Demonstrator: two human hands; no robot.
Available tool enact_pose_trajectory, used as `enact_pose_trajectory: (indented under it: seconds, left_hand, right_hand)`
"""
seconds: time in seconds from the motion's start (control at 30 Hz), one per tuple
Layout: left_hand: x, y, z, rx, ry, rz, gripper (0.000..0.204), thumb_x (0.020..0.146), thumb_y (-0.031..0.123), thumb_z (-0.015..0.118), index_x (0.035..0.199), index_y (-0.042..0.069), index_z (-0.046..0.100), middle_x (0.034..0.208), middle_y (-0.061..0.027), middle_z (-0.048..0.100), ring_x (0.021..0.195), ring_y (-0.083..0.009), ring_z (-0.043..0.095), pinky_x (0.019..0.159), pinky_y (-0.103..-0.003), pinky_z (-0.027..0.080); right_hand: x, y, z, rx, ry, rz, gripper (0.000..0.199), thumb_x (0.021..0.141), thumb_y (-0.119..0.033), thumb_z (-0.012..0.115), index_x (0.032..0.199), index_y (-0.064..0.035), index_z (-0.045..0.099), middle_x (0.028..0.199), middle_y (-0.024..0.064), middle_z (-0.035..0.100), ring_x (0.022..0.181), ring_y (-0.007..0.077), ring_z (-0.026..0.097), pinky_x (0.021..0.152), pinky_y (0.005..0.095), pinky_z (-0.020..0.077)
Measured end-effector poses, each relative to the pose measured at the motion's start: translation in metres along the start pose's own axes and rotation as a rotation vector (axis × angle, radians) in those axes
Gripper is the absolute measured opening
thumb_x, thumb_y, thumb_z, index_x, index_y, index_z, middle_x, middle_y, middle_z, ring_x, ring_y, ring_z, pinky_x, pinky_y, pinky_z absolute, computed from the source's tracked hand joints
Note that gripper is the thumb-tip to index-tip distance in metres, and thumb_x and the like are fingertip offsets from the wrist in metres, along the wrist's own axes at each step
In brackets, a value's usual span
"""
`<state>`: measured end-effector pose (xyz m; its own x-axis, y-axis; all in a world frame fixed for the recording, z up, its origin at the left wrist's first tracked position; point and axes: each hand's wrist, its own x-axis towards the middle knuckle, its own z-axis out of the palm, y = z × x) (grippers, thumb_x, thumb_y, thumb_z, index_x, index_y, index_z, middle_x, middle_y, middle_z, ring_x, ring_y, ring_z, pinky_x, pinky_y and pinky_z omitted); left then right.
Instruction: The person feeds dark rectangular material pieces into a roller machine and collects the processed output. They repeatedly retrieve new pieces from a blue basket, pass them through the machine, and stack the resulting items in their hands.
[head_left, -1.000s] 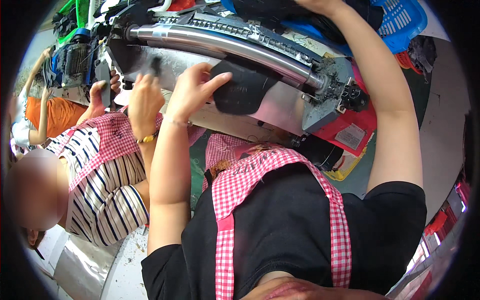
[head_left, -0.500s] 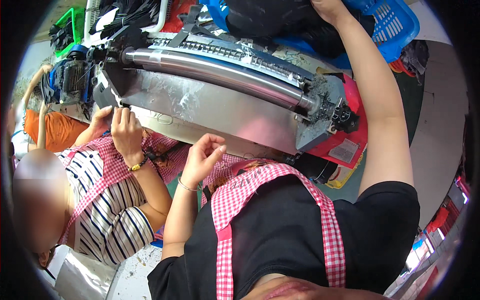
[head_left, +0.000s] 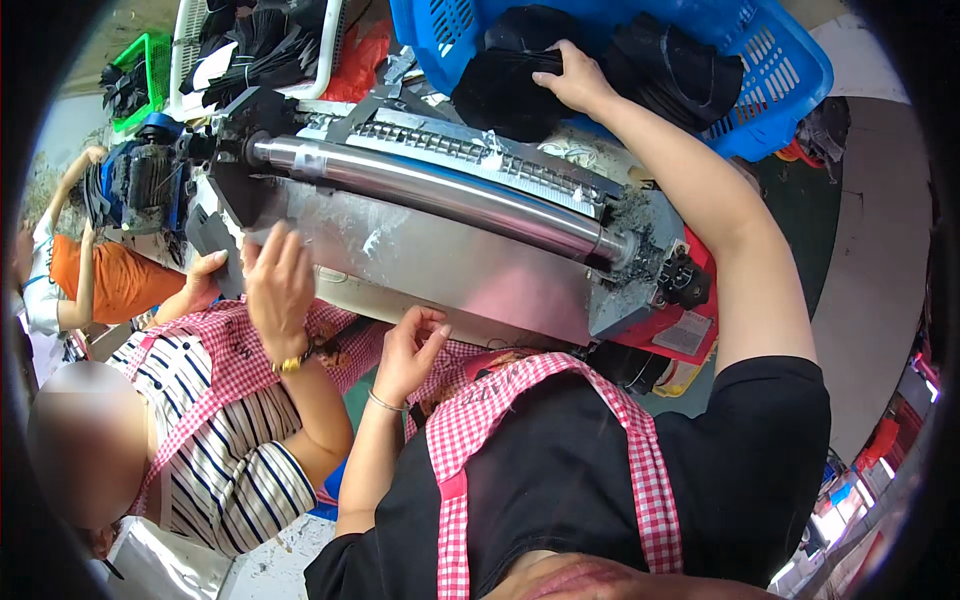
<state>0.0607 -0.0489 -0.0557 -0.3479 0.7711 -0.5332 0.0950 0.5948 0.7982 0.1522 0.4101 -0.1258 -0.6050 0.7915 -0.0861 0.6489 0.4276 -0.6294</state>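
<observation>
My right hand (head_left: pixel 578 82) reaches over the machine to the blue plastic basket (head_left: pixel 775 62), its fingers and thumb closed on the edge of a stack of black sheet pieces (head_left: pixel 500 88). That stack lies over the basket's near rim. More black pieces (head_left: pixel 675 72) are bundled inside the basket, right of my hand. My left hand (head_left: pixel 412 352) is held in front of the machine's metal plate (head_left: pixel 430 255), fingers loosely bent, thumb apart, with nothing in it. Between my arms and the basket runs a shiny steel roller (head_left: pixel 440 192).
At my left a co-worker in a striped shirt holds a dark flat piece (head_left: pixel 212 240) near the machine's left end. A motor (head_left: pixel 145 185) sits beyond. White (head_left: pixel 330 50) and green (head_left: pixel 157 75) baskets with black pieces stand at the far left. Another person works farther off.
My right hand has come down and left to the stack at the basket's near edge, and more of the basket shows. My left hand stays near its place. The co-worker's hand moved.
</observation>
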Motion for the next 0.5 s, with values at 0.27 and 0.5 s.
enact_pose_trajectory:
  seconds: [0.27,0.5]
  left_hand:
    - [-0.002,-0.003,0.002,0.086,-0.008,0.008,0.022,0.091,0.015,0.068,0.107,0.001,0.063,0.084,-0.0083,0.07,0.073,-0.0136,0.066,0.063,-0.027,0.05]
    - [-0.006,-0.001,0.005,0.107,0.0,-0.016,0.022,0.09,0.015,0.068,0.107,0.002,0.063,0.084,-0.0094,0.07,0.075,-0.0173,0.068,0.064,-0.03,0.052]
  right_hand:
    - [0.048,0.019,-0.043,0.789,0.161,0.12,0.059,0.087,-0.009,0.072,0.137,0.0,0.041,0.125,0.0178,0.057,0.112,0.0318,0.06,0.098,0.0425,0.0507]
    - [0.032,0.006,-0.047,-0.453,0.228,-0.273,0.033,0.087,-0.015,0.064,0.119,-0.0082,0.062,0.117,0.0192,0.065,0.103,0.0359,0.065,0.091,0.0443,0.0526]
